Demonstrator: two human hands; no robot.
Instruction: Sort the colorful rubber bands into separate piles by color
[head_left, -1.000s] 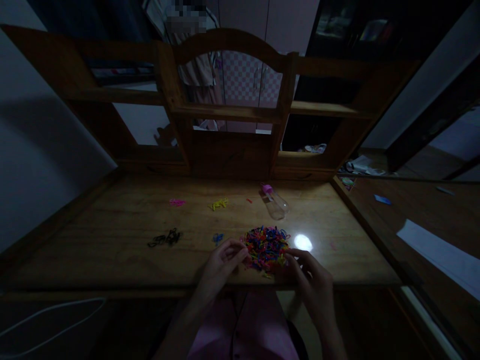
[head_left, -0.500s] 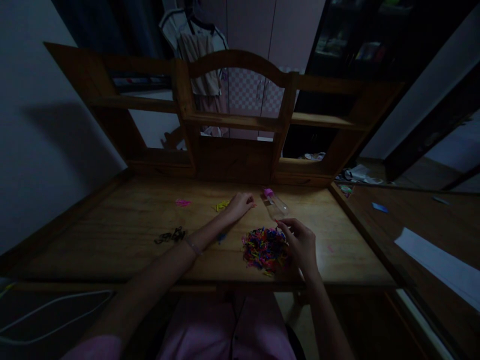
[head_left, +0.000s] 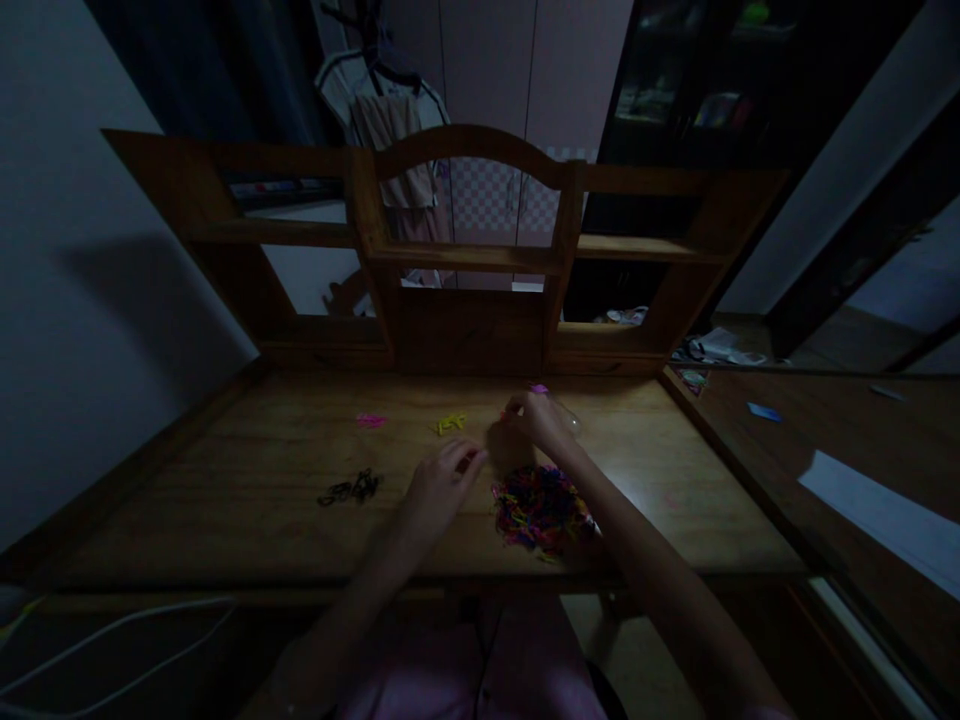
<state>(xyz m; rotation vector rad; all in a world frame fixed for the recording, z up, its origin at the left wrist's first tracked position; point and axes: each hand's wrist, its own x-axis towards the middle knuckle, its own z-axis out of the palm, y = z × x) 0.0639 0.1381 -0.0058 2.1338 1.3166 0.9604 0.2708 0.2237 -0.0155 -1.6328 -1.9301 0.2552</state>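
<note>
A heap of small, many-coloured elastic bands (head_left: 541,508) lies on the wooden desk. My right hand (head_left: 538,420) reaches over beyond the heap, fingertips pinched at a small red elastic band (head_left: 503,414) at the desk surface. In front of the clear bottle, this hand covers part of it. My left hand (head_left: 442,480) hovers left of the heap with thumb and fingers drawn together; what is between them, if anything, is too dark to make out. Sorted bands lie apart: yellow (head_left: 450,424), pink (head_left: 370,420) and black (head_left: 351,488). The blue ones are hidden by my left hand.
A clear bottle (head_left: 571,422) with a pink cap (head_left: 538,388) lies behind my right hand. The wooden shelf unit (head_left: 465,262) rises at the desk's back. To the right, a side surface holds white paper (head_left: 877,510) and a blue card (head_left: 763,412).
My right hand has moved from the heap forward and left to the red band spot. My left hand has drawn back toward me from there. The camera view has tilted slightly up.
</note>
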